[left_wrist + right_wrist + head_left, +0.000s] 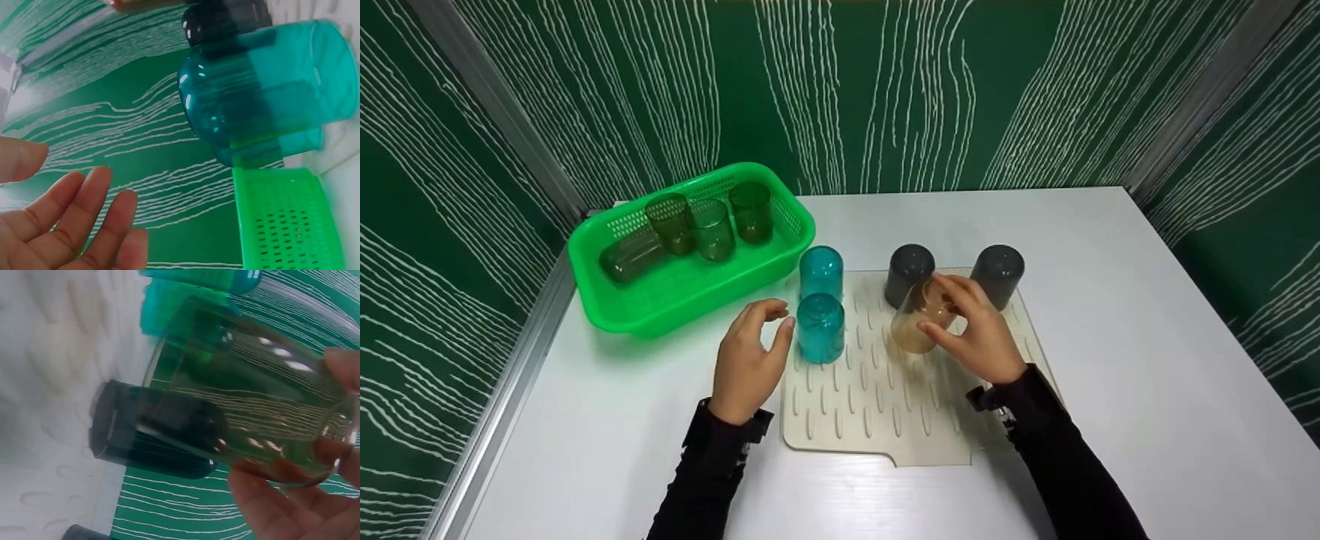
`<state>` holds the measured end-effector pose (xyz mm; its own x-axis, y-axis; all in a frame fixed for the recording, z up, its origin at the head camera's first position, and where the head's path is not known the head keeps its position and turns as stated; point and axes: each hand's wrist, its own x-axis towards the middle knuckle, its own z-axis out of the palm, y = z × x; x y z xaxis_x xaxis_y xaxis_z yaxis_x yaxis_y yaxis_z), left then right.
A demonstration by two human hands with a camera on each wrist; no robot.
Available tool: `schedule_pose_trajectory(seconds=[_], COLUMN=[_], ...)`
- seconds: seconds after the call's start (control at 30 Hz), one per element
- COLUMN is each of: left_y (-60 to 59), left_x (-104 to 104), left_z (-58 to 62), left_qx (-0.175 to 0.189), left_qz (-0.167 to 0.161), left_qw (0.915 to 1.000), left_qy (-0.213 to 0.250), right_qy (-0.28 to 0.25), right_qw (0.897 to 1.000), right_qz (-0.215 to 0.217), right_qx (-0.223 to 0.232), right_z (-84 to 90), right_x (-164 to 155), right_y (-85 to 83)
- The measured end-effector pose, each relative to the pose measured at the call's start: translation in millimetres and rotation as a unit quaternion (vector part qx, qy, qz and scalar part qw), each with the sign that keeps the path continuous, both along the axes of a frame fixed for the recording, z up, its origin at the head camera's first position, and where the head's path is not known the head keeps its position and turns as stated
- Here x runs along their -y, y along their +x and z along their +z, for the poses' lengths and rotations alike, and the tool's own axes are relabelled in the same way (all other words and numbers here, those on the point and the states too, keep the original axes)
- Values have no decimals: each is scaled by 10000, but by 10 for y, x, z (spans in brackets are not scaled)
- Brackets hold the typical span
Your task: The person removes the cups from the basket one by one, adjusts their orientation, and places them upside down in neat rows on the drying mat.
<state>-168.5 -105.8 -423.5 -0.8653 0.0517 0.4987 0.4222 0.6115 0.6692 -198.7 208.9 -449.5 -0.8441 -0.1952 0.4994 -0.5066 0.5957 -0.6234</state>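
Observation:
My right hand [981, 334] grips a clear amber glass [913, 330] near its base end. The glass is upside down and tilted above the studded cream mat [877, 431], its mouth facing the mat in the right wrist view. Behind it a dark grey glass [911, 262] stands inverted; another dark glass [999, 266] is at the mat's far right. My left hand [748, 367] holds nothing, its fingers loosely bent beside the nearer blue glass [820, 330]. A second blue glass [820, 262] stands inverted just behind that one.
A green basket [682, 319] sits at the back left on the white table [1147, 420]. In it, several tinted glasses [712, 232] stand mouth up, and one glass [630, 255] lies on its side. Green, white-streaked panels [885, 97] enclose the table's back and sides.

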Motion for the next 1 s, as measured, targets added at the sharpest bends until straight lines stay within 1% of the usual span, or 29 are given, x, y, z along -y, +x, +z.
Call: schedule_pose_trajectory(seconds=[0.1, 0.27, 0.33, 0.57, 0.73, 1.0], left_y=[-21, -53, -59, -59, -56, -55], left_x=[3, 6, 8, 7, 4, -5], left_z=[-22, -62, -69, -73, -65, -59], left_qx=[182, 428, 436, 482, 506, 554], left_qz=[-48, -41, -24, -37, -11, -10], left_qw=[9997, 9985, 9984, 9984, 9983, 9981], left_qy=[-147, -344, -351, -309, -288, -260], right_qy=[232, 549, 625, 603, 659, 690], right_qw=[9996, 9982, 9977, 9967, 9962, 9954], right_qz=[-25, -46, -60, 31, 110, 117], right_qx=[186, 236, 274, 548, 565, 655], right_z=[-46, -89, -104, -151, -177, -185], right_x=[8, 24, 29, 43, 60, 81], right_y=[-16, -35, -44, -56, -62, -57])
